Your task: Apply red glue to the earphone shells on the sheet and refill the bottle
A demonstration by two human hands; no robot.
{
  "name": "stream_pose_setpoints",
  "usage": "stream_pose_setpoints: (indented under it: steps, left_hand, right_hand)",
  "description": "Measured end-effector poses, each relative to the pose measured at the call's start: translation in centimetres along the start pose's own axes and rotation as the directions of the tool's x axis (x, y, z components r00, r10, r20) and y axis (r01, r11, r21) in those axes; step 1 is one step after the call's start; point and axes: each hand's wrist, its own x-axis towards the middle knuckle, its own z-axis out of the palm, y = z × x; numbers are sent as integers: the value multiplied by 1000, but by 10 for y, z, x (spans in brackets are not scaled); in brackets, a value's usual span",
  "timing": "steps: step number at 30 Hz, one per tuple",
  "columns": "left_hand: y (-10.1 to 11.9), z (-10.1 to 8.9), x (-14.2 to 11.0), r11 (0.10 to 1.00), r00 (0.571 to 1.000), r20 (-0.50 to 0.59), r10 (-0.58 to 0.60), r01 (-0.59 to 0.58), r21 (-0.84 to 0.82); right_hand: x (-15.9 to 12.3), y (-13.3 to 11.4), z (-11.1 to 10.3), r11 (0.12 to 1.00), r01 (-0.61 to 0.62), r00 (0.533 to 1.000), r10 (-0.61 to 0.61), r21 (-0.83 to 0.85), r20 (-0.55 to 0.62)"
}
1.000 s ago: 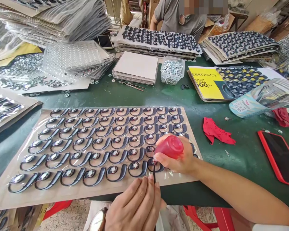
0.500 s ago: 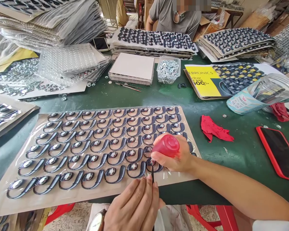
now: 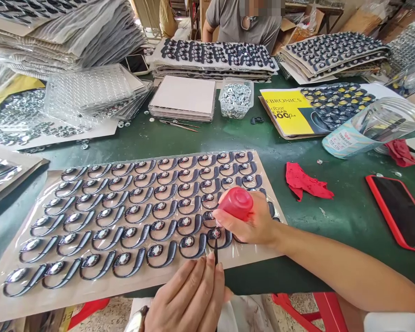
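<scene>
My right hand (image 3: 261,223) is wrapped round a red squeeze bottle (image 3: 235,204), tipped with its base toward me and its nozzle end low over the sheet. Closed round a thin black pointed tool (image 3: 216,251), my left hand (image 3: 192,295) lies at the sheet's near edge. The tool's tip is at the round silvery centre of a dark curved piece (image 3: 227,239) in the nearest row. Rows of similar hook-shaped pieces (image 3: 193,247) lie on the film-covered brown sheet (image 3: 0,302). My right hand hides some pieces.
Beyond the sheet are a clear tub of small metal discs (image 3: 237,99), a stack of white cards (image 3: 183,94) and loose tweezers (image 3: 180,125). Rightward lie a red cloth scrap (image 3: 307,180), a red-cased phone (image 3: 399,210) and a tilted plastic cup (image 3: 352,136). A person (image 3: 245,25) sits opposite.
My view has shifted slightly, moving most things leftward. The bottle's nozzle end has risen a little off the piece, and its round centre shows more clearly. Both hands keep their holds.
</scene>
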Motion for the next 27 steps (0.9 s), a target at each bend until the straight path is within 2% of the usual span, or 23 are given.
stream_pose_setpoints:
  steps: [6,12,18,27]
  left_hand:
    - [-10,-4,6,980,993,-36,-111,104,-171]
    - [-21,-10,15,924,984,-22,-178,159,-348]
    - [-23,-10,16,907,983,-33,-180,153,-393]
    - [-22,-9,13,904,981,-34,-189,160,-397]
  right_hand:
    - [1,-1,-3,998,-33,999,33,-59,-1]
    - [2,-2,-4,997,-49,999,50,-66,8]
    - [0,0,-2,999,3,999,-5,-48,-53]
    - [-1,-2,-3,999,-26,1000,26,-31,0]
